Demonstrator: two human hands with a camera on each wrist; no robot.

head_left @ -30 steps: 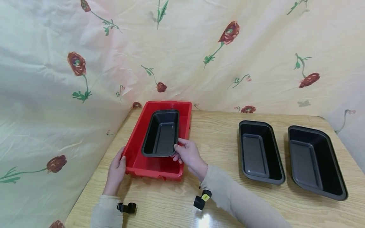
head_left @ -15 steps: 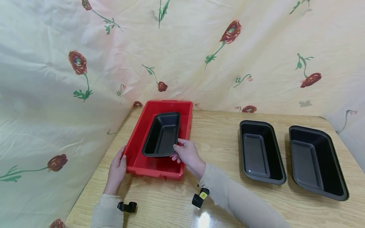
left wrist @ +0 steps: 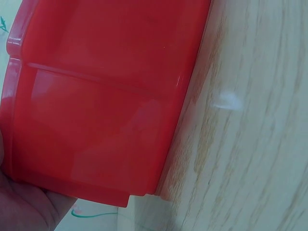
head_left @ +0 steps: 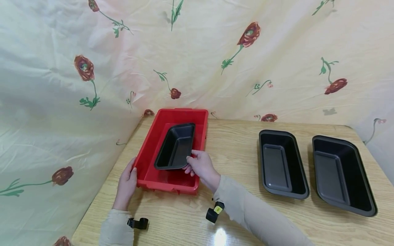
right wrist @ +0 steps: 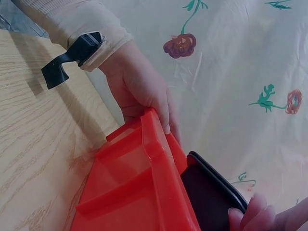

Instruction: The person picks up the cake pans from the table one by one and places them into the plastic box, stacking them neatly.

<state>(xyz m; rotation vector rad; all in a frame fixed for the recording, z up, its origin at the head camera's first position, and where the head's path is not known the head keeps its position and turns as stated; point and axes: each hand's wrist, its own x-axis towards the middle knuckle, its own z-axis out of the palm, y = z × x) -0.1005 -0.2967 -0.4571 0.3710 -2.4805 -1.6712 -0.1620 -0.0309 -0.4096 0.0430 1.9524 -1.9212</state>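
three dark grey non-stick metal loaf pans are in view, and one red rectangular plastic bin (head_left: 147, 150). one loaf pan (head_left: 175, 147) sits tilted inside the red bin, its near end raised. the right hand (head_left: 200, 165) pinches that near rim, thumb on top and fingers curled under the edge. the left hand (head_left: 126, 182) holds the bin's near left corner, fingers wrapped against the outer wall and thumb along the rim; the right wrist view shows the same fingers (right wrist: 161, 113) curled over the red edge. the bin stands at the far left of the light wooden table (head_left: 234, 157), close to the cream cloth with red flowers (head_left: 215, 54) that hangs behind and to the left. the other two loaf pans lie flat on the table's right half, side by side and just apart: a nearer-centre pan (head_left: 281, 164) and an outer right pan (head_left: 341, 174). both are well apart from the bin. two black wrist-camera clips show, one at each beige sleeve.
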